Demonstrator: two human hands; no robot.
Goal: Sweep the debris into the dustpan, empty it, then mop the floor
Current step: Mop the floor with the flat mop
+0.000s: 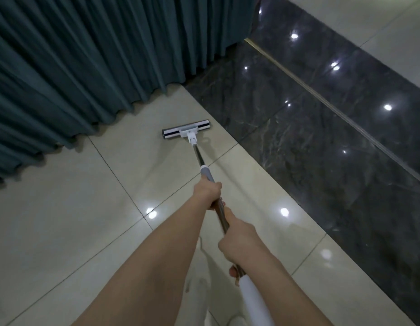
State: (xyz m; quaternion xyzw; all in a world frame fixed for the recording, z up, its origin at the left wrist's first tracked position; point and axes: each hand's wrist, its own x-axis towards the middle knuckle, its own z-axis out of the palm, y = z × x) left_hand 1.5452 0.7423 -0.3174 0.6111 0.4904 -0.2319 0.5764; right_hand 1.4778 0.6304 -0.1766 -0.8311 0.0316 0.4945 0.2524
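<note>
A flat mop head [186, 132], white and grey, lies on the pale floor tiles [63, 208] ahead of me, close to the curtain hem. Its metal handle [198, 154] slopes back toward me, with a grey sleeve above my hands and a white grip at the bottom. My left hand [208, 192] grips the handle further up the pole. Lower down, nearer my body, my right hand [239, 243] holds the same handle. No dustpan or debris is in view.
A dark teal curtain [86, 62] hangs along the left and far side, its hem touching the floor. To the right runs a band of glossy dark marble floor [322, 142] with a thin brass strip [333, 107]; lighter tiles lie beyond.
</note>
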